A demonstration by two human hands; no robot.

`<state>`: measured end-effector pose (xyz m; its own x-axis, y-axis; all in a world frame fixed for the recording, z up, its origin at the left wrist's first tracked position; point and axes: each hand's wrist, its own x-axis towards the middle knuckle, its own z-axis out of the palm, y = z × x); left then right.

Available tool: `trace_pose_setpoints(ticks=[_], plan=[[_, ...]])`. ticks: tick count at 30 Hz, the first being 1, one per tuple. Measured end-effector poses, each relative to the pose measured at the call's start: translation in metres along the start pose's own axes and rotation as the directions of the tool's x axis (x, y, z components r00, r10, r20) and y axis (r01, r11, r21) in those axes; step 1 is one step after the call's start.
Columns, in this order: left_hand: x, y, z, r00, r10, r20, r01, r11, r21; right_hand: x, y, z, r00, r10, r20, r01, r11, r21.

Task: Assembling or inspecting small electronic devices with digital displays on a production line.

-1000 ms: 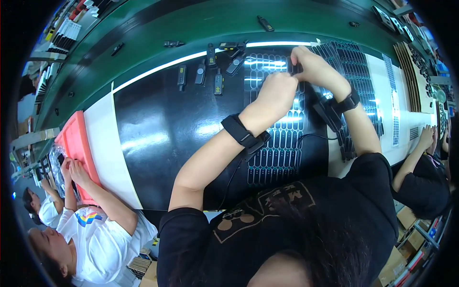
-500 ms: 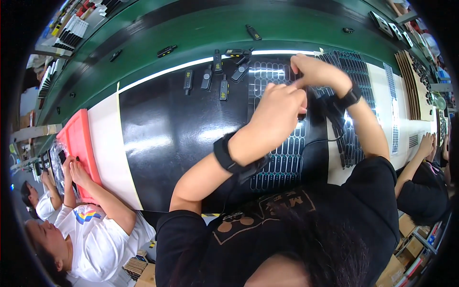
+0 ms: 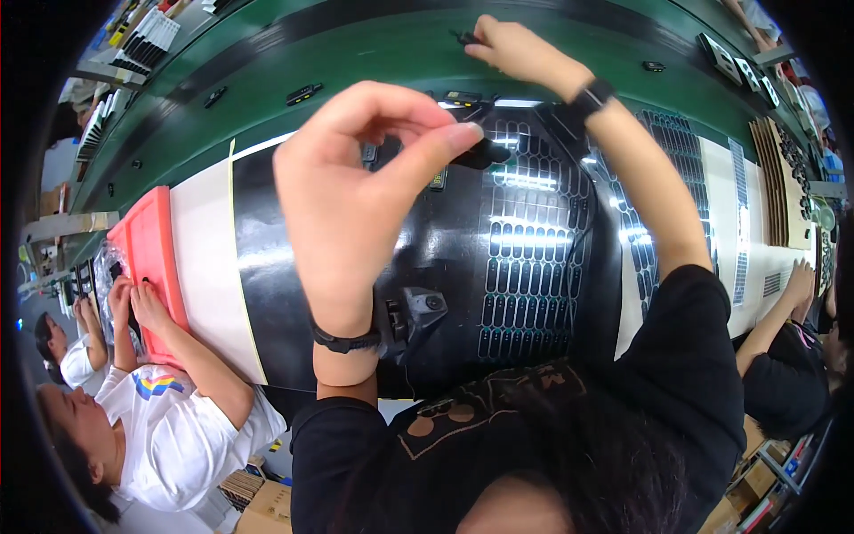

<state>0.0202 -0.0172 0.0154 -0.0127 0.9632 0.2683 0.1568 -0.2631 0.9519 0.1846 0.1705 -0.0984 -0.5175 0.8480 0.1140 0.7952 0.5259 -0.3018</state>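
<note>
My left hand (image 3: 342, 178) is raised high over the black mat (image 3: 276, 294), thumb and forefinger pinched together. At their tips is a small black piece with a rounded end (image 3: 489, 157); its exact kind I cannot tell. Farther off, my right hand (image 3: 516, 52) reaches over the green belt (image 3: 382, 53), its fingers closed on a small black handheld device (image 3: 466, 37). Another black device with a yellow-marked display (image 3: 463, 98) lies near the mat's far edge, and others are mostly hidden behind my left hand. A sheet of oval stickers (image 3: 529, 285) lies on the mat.
More sticker sheets (image 3: 672, 160) lie to the right, with stacked brown boards (image 3: 769, 182) beyond. Single black devices (image 3: 304, 94) sit on the belt. A red tray (image 3: 165, 267) stands at left before a co-worker in white (image 3: 191, 445). Another person in black (image 3: 787, 365) works at right.
My hands, together over the sticker sheet before, have parted. The left has risen and moved left with the black piece; the right has reached forward to the device on the belt.
</note>
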Motion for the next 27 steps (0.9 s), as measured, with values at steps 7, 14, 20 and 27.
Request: trace_pose_setpoints(ticks=[7, 14, 20, 27], plan=[[-0.008, -0.005, -0.013, 0.998, -0.019, -0.06, -0.005, 0.928, -0.373, -0.094, -0.104, -0.059, 0.961, 0.097, -0.257, 0.106, 0.733, 0.672], [-0.007, -0.005, -0.003, 1.0, -0.02, -0.013, 0.013, 0.901, -0.434, -0.119, -0.12, -0.068, 0.897, -0.019, -0.442, 0.315, 0.728, 0.609], [-0.001, -0.014, -0.004, 0.994, 0.063, -0.088, -0.092, 0.922, -0.376, -0.115, -0.119, -0.067, 0.927, 0.143, -0.345, 0.2, 0.589, 0.783], [0.001, -0.02, 0.0, 0.988, 0.043, -0.148, -0.104, 0.897, -0.431, -0.114, -0.111, -0.064, 0.93, 0.259, -0.262, 0.108, 0.487, 0.867]])
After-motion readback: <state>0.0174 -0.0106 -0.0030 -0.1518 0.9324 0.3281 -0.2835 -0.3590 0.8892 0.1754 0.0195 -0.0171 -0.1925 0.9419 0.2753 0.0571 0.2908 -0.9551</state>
